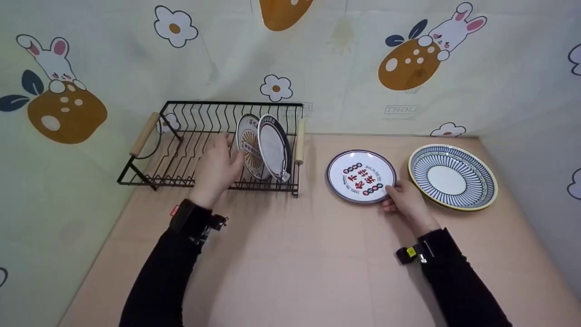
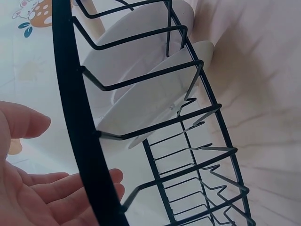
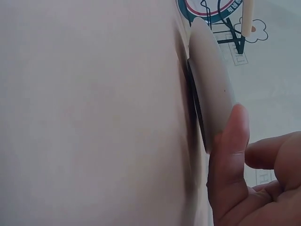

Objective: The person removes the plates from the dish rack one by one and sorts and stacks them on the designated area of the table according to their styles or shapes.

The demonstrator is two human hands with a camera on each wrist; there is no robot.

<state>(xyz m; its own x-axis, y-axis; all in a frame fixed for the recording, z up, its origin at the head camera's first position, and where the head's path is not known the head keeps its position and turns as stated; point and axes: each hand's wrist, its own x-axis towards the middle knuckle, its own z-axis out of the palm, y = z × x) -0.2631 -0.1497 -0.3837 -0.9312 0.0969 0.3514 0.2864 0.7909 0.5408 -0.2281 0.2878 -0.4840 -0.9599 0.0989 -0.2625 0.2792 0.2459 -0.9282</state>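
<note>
A small white plate (image 1: 358,175) with red characters and a dark rim is at the right of the rack. My right hand (image 1: 407,203) pinches its right edge, thumb on top and fingers beneath; the right wrist view shows this plate (image 3: 211,84) edge-on. Two plates stand upright in the black wire dish rack (image 1: 231,105): one with a brown radial pattern (image 1: 251,136), the other white with a dark rim (image 1: 273,147). Just left of the patterned one is my left hand (image 1: 218,165), fingers relaxed and holding nothing. Whether it touches that plate is hard to tell.
A larger blue-striped bowl-like plate (image 1: 447,177) with a yellow rim lies right of my right hand. Light wooden handles (image 1: 300,141) flank the rack. A patterned curtain (image 1: 336,68) rises behind the beige table (image 1: 317,268).
</note>
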